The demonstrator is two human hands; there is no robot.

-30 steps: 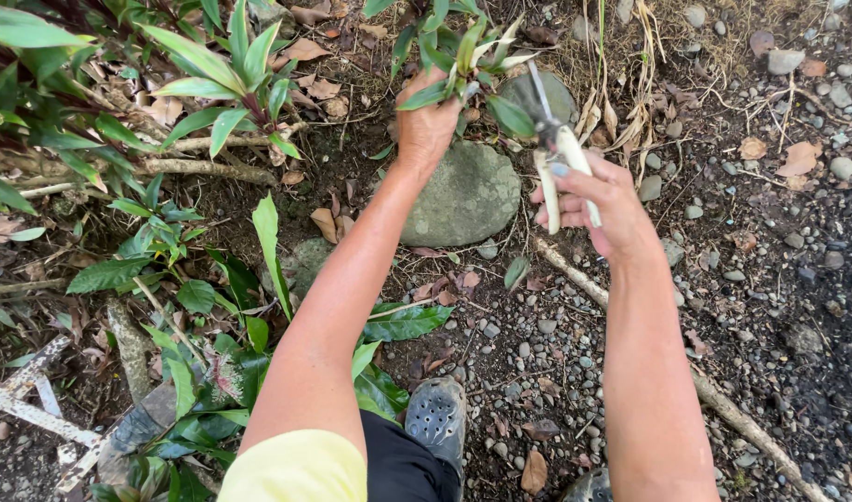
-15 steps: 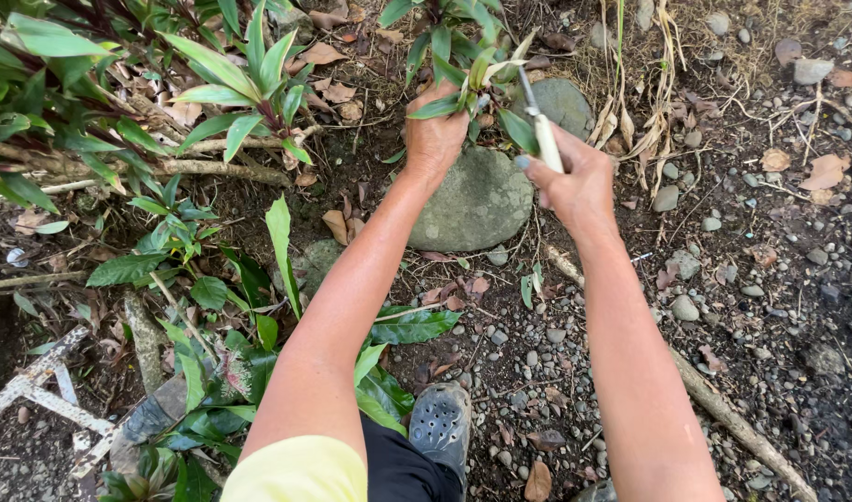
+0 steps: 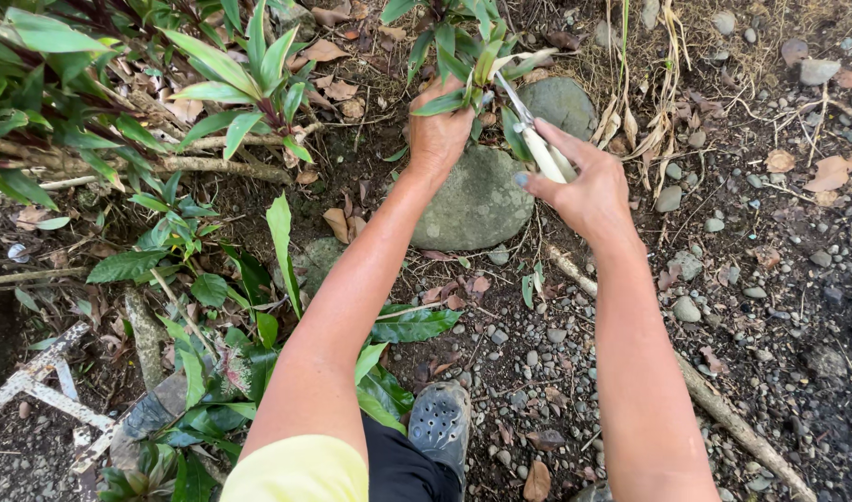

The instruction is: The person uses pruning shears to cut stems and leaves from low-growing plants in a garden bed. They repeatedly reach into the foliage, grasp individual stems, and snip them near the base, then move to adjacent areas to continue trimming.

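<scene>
Having shifted closer since before: left hand (image 3: 437,130) clenched on plant (image 3: 463,51), right hand (image 3: 579,191) gripping shears (image 3: 536,139) at stem.

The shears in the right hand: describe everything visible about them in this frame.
The shears are a small hand pruner with pale, cream-coloured handles and thin grey metal blades. The right hand wraps the handles, thumb along the near side. The tool tilts up and to the left, its blades reaching into the green leaves of the plant that the left hand grasps. Leaves hide whether the blades are open or closed.
</scene>
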